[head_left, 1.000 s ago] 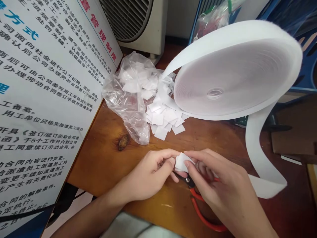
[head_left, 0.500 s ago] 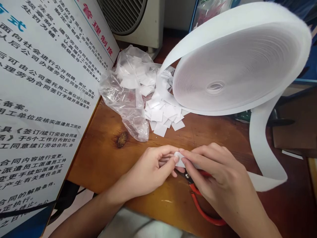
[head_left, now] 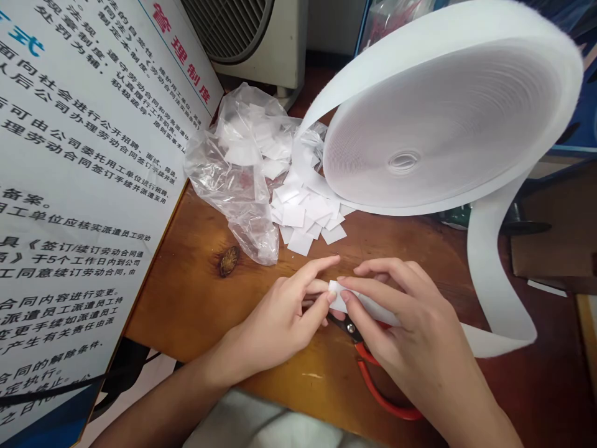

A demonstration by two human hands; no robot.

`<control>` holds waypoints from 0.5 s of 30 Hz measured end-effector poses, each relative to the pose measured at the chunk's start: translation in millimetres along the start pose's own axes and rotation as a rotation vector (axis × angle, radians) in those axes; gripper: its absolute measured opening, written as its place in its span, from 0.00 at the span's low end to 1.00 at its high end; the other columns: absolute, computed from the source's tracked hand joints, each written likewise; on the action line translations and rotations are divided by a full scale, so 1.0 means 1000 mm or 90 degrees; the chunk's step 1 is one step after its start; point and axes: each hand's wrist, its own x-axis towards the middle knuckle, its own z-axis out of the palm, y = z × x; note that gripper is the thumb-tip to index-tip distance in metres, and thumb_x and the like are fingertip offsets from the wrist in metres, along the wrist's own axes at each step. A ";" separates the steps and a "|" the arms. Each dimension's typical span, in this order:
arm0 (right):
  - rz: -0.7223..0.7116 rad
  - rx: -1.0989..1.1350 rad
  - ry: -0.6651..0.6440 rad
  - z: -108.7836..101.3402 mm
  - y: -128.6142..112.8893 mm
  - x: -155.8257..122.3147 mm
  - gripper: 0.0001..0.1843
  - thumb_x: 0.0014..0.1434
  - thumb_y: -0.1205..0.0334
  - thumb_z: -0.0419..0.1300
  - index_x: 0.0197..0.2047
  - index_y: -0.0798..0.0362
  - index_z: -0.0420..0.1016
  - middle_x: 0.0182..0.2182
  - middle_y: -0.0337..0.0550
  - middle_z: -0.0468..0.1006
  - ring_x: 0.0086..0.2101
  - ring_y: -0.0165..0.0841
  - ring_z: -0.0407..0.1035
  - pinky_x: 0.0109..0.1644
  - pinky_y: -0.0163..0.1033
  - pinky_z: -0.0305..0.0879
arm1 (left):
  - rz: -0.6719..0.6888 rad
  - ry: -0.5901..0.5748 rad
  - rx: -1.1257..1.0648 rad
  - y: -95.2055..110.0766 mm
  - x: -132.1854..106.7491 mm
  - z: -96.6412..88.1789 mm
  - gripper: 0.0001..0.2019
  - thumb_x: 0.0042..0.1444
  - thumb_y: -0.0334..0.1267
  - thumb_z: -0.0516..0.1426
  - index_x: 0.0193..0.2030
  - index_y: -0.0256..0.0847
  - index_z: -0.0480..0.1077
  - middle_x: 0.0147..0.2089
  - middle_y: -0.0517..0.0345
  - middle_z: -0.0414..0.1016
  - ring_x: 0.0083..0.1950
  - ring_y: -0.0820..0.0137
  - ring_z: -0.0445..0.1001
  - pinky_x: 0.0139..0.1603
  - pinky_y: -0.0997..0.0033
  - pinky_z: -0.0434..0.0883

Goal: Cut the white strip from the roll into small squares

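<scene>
A person's right hand (head_left: 408,320) pinching a white strip (head_left: 337,302) in front of a large roll (head_left: 448,137), left hand (head_left: 291,311) half-open, thumb on the strip's end, index raised, hidden fingers' hold unclear, scissors (head_left: 366,355) before the roll, white squares (head_left: 295,216) left of it

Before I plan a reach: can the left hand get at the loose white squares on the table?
Probably yes: the white squares lie just beyond the left hand, nothing standing between, though its thumb seems to touch the white strip.
</scene>
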 end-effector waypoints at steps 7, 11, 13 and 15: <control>0.053 0.074 -0.110 -0.005 -0.004 0.001 0.12 0.77 0.67 0.59 0.39 0.50 0.77 0.34 0.35 0.80 0.35 0.35 0.71 0.44 0.48 0.59 | 0.018 -0.018 0.049 0.001 0.001 0.001 0.26 0.80 0.43 0.55 0.79 0.37 0.64 0.50 0.51 0.90 0.40 0.69 0.86 0.42 0.71 0.81; 0.046 0.097 -0.112 -0.009 -0.001 0.003 0.11 0.77 0.67 0.58 0.42 0.50 0.80 0.38 0.40 0.82 0.38 0.38 0.73 0.47 0.49 0.63 | 0.042 0.031 0.116 0.010 -0.008 -0.001 0.25 0.78 0.43 0.59 0.77 0.39 0.68 0.66 0.45 0.83 0.58 0.65 0.86 0.58 0.68 0.83; 0.053 0.107 -0.102 -0.013 0.002 0.005 0.10 0.77 0.67 0.59 0.44 0.50 0.81 0.40 0.41 0.83 0.40 0.38 0.75 0.47 0.48 0.65 | 0.069 0.098 0.159 0.022 -0.016 -0.005 0.24 0.77 0.42 0.61 0.76 0.45 0.70 0.69 0.49 0.79 0.67 0.64 0.79 0.67 0.68 0.77; 0.067 0.112 -0.092 -0.017 0.003 0.006 0.09 0.75 0.67 0.60 0.43 0.49 0.81 0.39 0.40 0.83 0.39 0.37 0.76 0.46 0.46 0.67 | 0.110 0.161 0.193 0.040 -0.023 -0.011 0.16 0.76 0.39 0.63 0.68 0.51 0.77 0.62 0.58 0.83 0.63 0.67 0.81 0.66 0.71 0.76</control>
